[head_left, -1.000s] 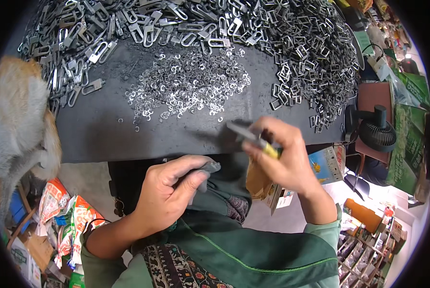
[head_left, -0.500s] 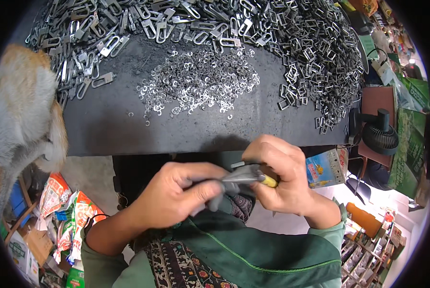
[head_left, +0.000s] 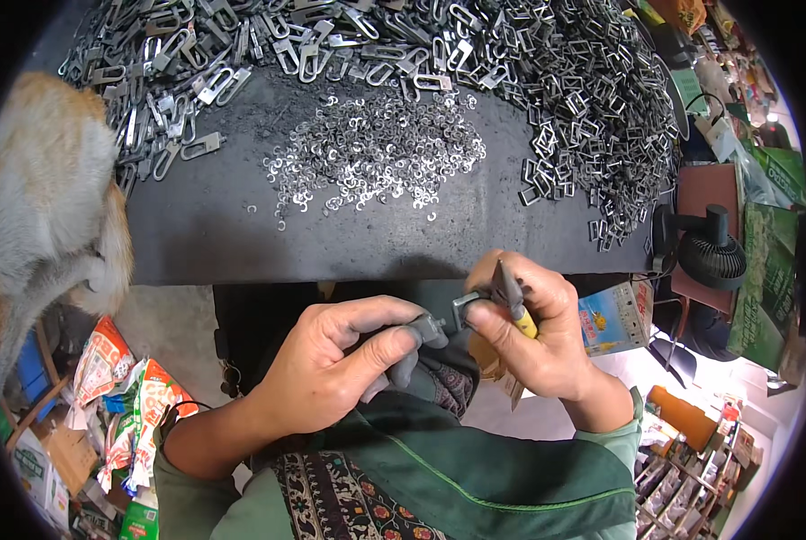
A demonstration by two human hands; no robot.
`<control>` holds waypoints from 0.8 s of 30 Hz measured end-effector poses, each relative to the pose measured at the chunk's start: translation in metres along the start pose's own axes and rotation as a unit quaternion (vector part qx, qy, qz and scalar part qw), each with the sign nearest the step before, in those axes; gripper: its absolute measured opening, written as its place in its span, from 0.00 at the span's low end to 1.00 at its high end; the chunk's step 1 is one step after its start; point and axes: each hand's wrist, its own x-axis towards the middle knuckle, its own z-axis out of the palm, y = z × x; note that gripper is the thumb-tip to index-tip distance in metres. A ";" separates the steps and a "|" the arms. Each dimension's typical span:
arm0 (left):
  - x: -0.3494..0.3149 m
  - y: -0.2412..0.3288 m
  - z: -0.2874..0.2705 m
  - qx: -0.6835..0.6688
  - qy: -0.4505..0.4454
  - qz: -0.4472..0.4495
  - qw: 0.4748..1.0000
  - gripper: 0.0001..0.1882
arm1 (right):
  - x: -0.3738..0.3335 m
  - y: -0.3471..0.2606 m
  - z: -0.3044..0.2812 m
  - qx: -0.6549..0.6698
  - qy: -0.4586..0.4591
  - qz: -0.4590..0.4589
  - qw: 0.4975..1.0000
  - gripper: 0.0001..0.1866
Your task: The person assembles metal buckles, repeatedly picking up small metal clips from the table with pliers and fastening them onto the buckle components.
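My left hand (head_left: 353,360) is closed in a pinch on a small dark metal piece (head_left: 432,330); dark grey coverings show on its fingertips, and much of the piece is hidden. To its right, my right hand (head_left: 542,328) grips pliers with yellow handles (head_left: 526,322), jaws pointing up. Between its thumb and fingers it also pinches a small rectangular metal frame (head_left: 460,309), held a little apart from the left hand's piece. Both hands are above my lap, just in front of the table edge.
On the dark table (head_left: 214,225) lie a heap of small C-shaped metal rings (head_left: 376,157), long slotted metal pieces (head_left: 308,58) and a pile of rectangular metal frames (head_left: 592,117). A furry animal (head_left: 52,198) is at the left edge. A black fan (head_left: 712,252) stands right.
The pliers' jaws have swung from pointing left toward the left hand to pointing up. My hands have drawn slightly apart, and the rectangular frame now shows at my right fingertips.
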 end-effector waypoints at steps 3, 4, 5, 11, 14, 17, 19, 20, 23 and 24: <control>0.000 -0.001 0.000 0.006 0.002 0.003 1.000 0.14 | 0.000 -0.004 0.005 0.025 -0.003 0.040 0.999 0.05; 0.001 -0.002 0.000 0.007 0.002 0.003 1.000 0.13 | 0.000 -0.002 0.004 0.024 -0.003 0.040 0.999 0.05; 0.001 -0.002 0.001 0.007 0.001 0.003 1.000 0.13 | 0.001 0.000 0.004 -0.003 -0.004 -0.003 1.000 0.05; 0.017 -0.024 0.008 0.376 0.169 0.313 0.856 0.07 | -0.003 0.003 0.015 0.115 0.014 0.196 0.974 0.07; 0.019 -0.020 0.004 0.525 0.170 0.338 0.762 0.07 | -0.006 0.011 0.017 0.175 0.018 0.232 0.957 0.08; 0.020 -0.007 -0.008 0.101 0.004 0.038 0.994 0.05 | -0.007 0.013 0.012 0.070 -0.011 0.168 0.983 0.07; 0.017 -0.004 -0.015 0.248 -0.038 0.043 0.967 0.06 | -0.007 0.012 0.008 -0.154 -0.042 -0.010 0.987 0.08; 0.013 -0.006 -0.015 0.195 -0.037 0.014 0.980 0.08 | -0.005 0.009 0.003 -0.159 -0.063 0.019 0.985 0.13; 0.000 0.003 -0.016 0.026 -0.027 -0.106 0.994 0.12 | 0.002 0.003 -0.010 -0.387 0.051 -0.042 0.920 0.15; -0.004 -0.005 -0.024 0.033 -0.035 -0.113 0.992 0.15 | 0.002 0.004 -0.014 -0.467 0.068 -0.020 0.882 0.17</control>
